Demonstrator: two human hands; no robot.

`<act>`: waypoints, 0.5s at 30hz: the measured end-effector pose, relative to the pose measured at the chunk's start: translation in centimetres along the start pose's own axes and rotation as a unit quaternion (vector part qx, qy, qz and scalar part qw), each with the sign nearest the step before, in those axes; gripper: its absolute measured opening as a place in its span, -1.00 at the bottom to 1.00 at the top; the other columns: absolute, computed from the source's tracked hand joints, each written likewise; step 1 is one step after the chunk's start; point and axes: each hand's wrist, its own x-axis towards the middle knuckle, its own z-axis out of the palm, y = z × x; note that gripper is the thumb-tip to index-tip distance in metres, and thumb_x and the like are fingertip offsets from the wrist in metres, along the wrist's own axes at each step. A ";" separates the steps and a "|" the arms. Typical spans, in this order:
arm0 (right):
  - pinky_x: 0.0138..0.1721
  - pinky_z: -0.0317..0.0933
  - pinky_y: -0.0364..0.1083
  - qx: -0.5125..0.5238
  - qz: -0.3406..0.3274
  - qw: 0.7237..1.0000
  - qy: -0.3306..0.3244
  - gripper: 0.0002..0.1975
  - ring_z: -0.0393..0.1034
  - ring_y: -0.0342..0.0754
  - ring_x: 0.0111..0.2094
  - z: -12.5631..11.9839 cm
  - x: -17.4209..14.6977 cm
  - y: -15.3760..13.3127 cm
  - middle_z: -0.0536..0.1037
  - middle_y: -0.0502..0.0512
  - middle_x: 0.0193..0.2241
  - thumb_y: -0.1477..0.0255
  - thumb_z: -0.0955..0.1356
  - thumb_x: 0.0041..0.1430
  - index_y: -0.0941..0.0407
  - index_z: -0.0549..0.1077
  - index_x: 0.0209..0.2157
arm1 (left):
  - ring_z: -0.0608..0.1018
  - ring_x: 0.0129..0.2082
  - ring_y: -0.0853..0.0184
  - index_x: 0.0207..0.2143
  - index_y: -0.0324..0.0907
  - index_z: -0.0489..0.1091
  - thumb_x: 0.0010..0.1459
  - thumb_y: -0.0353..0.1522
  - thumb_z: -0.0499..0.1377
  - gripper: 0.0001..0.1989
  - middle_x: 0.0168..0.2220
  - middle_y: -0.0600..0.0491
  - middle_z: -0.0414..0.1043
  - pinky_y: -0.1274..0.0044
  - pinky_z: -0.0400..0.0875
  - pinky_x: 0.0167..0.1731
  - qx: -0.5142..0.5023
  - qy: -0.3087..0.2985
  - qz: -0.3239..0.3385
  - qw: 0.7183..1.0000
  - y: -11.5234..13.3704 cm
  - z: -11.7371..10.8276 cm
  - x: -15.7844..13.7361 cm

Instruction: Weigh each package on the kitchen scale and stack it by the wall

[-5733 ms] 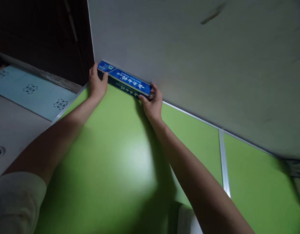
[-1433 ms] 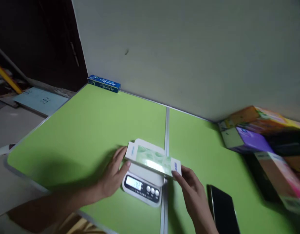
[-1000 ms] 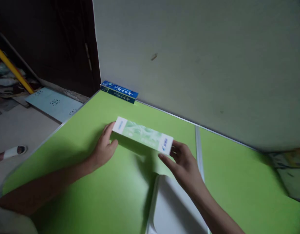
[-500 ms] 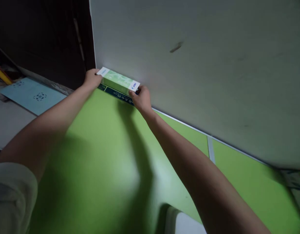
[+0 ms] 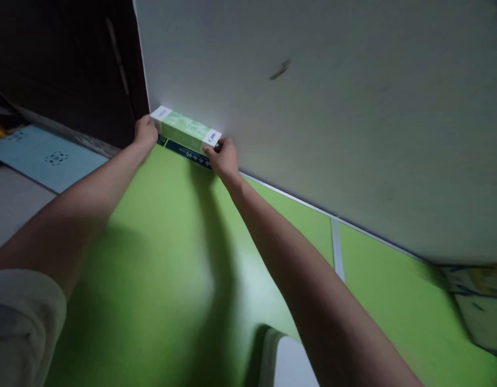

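Note:
A long green-and-white carton (image 5: pixel 186 129) lies along the foot of the wall, close to the dark door frame. At its left end my left hand (image 5: pixel 146 131) is closed on it. My right hand (image 5: pixel 224 157) grips the right end, thumb on the near side and fingers partly hidden behind. Under the carton shows a dark blue box (image 5: pixel 187 152) with white lettering; it sits on the green surface (image 5: pixel 163 215) against the wall. Whether the carton rests fully on the blue box, I cannot tell.
A pale grey wall (image 5: pixel 313 118) with a brown mark rises behind. To the left are a dark door (image 5: pixel 71 64) and a light blue sheet (image 5: pixel 42 156) with printed patterns. A white rounded object (image 5: pixel 292 363) stands at the bottom, and a patterned box (image 5: pixel 480 306) at the right.
The view has shifted slightly, so everything sits a little further left. Both hands still hold the carton's ends above the blue box, and the left hand's fingers look more tucked in.

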 end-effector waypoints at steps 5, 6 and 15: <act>-0.08 0.34 0.13 0.035 0.064 0.996 -0.049 -0.55 0.49 0.09 -0.18 -4.4 -3.1 -2.6 0.54 0.29 -0.20 0.53 0.40 0.03 0.30 0.34 -0.02 | 0.23 0.27 0.10 0.10 -0.45 0.22 0.19 -0.63 -0.04 -0.59 0.22 -0.20 0.24 0.21 0.00 0.30 0.017 0.055 0.025 0.998 1.3 -2.1 -4.7; -0.08 0.34 0.14 0.037 0.054 0.996 -0.056 -0.58 0.50 0.07 -0.20 -5.9 -4.8 -2.5 0.56 0.27 -0.21 0.54 0.40 0.02 0.28 0.38 -0.04 | 0.22 0.29 0.10 0.10 -0.39 0.24 0.16 -0.63 -0.02 -0.56 0.22 -0.19 0.24 0.18 -0.02 0.31 0.018 0.049 0.045 0.998 1.5 -2.5 -6.7; -0.15 0.42 0.02 0.103 0.069 0.955 -0.268 -0.78 0.53 -0.06 -0.27 -23.8 -29.5 -0.5 0.63 0.10 -0.30 0.43 0.35 0.16 0.14 0.53 -0.15 | 0.36 0.21 0.07 -0.01 0.04 0.48 0.22 -0.22 0.05 -0.66 0.15 0.00 0.40 0.09 0.30 0.14 0.174 -0.535 0.318 0.763 7.5 -5.2 -32.1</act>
